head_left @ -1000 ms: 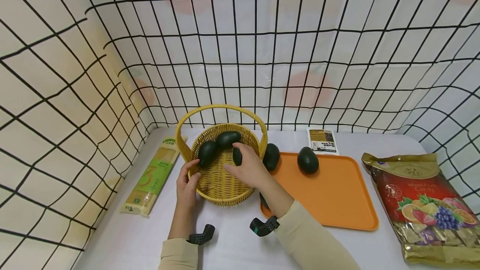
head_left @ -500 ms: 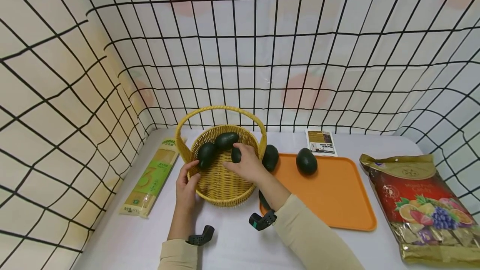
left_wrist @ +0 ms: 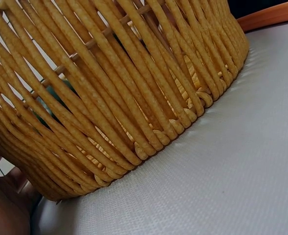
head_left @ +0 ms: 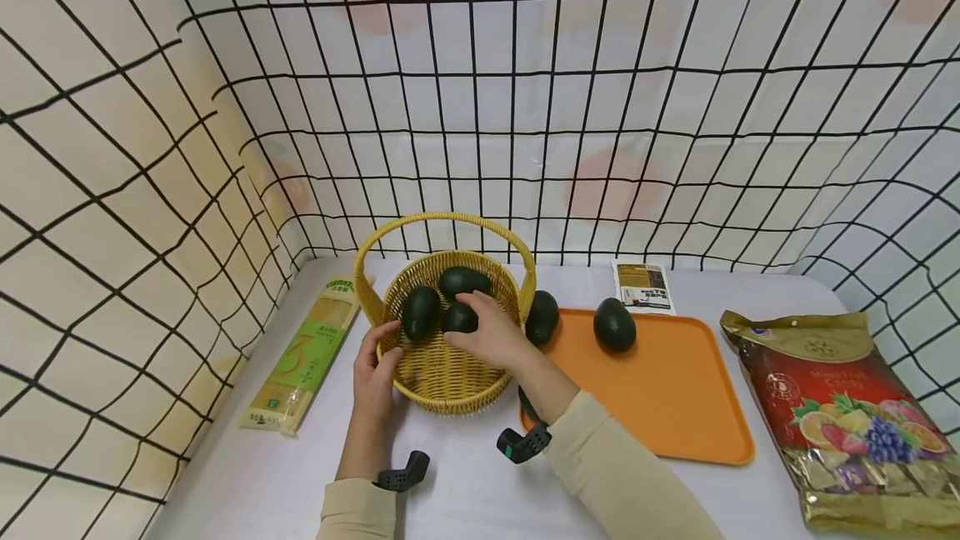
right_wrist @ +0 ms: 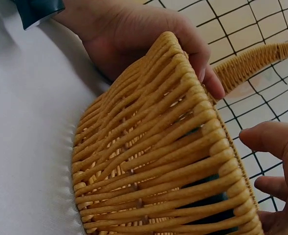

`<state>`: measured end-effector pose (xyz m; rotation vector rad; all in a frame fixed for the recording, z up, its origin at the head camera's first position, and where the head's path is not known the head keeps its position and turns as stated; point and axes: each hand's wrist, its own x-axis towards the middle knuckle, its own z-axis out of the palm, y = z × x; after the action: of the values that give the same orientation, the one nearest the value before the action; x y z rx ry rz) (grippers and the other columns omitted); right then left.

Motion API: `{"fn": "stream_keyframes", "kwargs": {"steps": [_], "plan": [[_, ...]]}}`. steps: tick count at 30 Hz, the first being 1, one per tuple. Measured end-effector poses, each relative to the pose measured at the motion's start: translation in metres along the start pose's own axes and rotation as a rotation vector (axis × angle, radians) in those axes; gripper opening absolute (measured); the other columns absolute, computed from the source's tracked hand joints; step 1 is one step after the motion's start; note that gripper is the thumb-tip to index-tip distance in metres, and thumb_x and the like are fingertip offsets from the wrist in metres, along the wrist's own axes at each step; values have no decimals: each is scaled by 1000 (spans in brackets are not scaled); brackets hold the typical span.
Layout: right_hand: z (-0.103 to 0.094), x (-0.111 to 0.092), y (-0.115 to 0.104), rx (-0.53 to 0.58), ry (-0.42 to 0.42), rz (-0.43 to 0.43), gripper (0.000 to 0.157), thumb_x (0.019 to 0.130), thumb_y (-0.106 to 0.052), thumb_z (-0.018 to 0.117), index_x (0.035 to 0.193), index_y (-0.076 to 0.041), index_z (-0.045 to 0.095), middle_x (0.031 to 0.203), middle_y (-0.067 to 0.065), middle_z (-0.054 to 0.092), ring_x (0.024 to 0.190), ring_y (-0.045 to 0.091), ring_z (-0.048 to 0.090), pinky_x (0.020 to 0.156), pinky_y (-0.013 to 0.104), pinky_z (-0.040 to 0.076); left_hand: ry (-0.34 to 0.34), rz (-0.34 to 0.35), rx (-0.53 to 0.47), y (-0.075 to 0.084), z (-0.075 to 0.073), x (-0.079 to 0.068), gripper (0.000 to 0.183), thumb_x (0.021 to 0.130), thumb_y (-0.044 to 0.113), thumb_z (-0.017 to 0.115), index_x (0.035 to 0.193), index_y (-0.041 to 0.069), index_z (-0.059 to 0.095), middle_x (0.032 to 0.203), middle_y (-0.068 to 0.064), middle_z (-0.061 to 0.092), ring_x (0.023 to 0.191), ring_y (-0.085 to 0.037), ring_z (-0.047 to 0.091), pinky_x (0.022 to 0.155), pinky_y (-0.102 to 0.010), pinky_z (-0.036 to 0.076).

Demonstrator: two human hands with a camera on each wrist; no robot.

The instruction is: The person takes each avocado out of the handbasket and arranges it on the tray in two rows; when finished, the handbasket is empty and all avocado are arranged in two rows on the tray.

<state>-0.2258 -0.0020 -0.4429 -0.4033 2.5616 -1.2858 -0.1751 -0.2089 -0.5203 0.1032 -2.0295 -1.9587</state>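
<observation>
A yellow woven basket (head_left: 446, 382) with a tall handle stands on the white cloth. Three dark green avocados show inside: one at the left (head_left: 421, 312), one at the back (head_left: 464, 281), and one (head_left: 459, 318) beside my right hand. My left hand (head_left: 375, 373) grips the basket's left rim, fingers over the edge, as the right wrist view also shows. My right hand (head_left: 491, 336) reaches over the right rim with thumb and fingers spread around the third avocado; whether they touch it is unclear. In the left wrist view the basket wall (left_wrist: 134, 88) hides most of its contents.
On the right lies an orange tray (head_left: 675, 390). Avocados (head_left: 542, 317) (head_left: 614, 325) rest on it or at its edge, and another (head_left: 528, 403) is partly under my right forearm. A noodle packet (head_left: 307, 357), a candy bag (head_left: 847, 415), a small sachet (head_left: 643, 287) and black netting surround them.
The avocado by my right hand has shifted left, out from between the fingers, and shows more. The other two in the basket have turned and shifted slightly. Both hands stay nearly in place.
</observation>
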Motion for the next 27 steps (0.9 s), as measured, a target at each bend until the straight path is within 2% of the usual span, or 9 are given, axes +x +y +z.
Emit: {"fn": "stream_keyframes", "kwargs": {"steps": [5,11,16,23,27], "plan": [[2,0,1,8,23,-18,66,91,-34,73,150,-16,48,151,14,50,140,34,47,115,54,40,0,-8,-2,1,1,0,40,97,0,48,137,4,57,160,-11,42,152,-28,32,121,-57,28],[4,0,0,-12,3,-31,61,91,-32,75,145,-16,54,149,14,50,135,33,51,111,53,43,2,5,-4,0,1,0,40,97,1,49,136,4,57,160,-11,42,154,-29,30,123,-59,24],[6,-2,0,-18,-35,-48,56,90,-28,77,141,-16,57,139,13,56,128,31,55,107,50,46,-3,10,-5,0,1,0,40,97,0,48,135,2,57,159,-12,43,154,-29,30,123,-59,23],[6,-1,1,-40,-95,-95,60,87,-24,80,142,-15,57,144,12,57,126,33,61,102,48,52,-2,-3,5,1,1,0,40,97,1,48,136,3,57,159,-10,43,153,-28,30,123,-59,24],[7,-3,0,-74,-125,-87,62,87,-26,80,144,-17,56,145,12,60,130,33,59,106,50,50,-5,-5,6,1,1,0,40,97,1,48,136,3,57,160,-11,43,154,-29,30,123,-60,24]]}}
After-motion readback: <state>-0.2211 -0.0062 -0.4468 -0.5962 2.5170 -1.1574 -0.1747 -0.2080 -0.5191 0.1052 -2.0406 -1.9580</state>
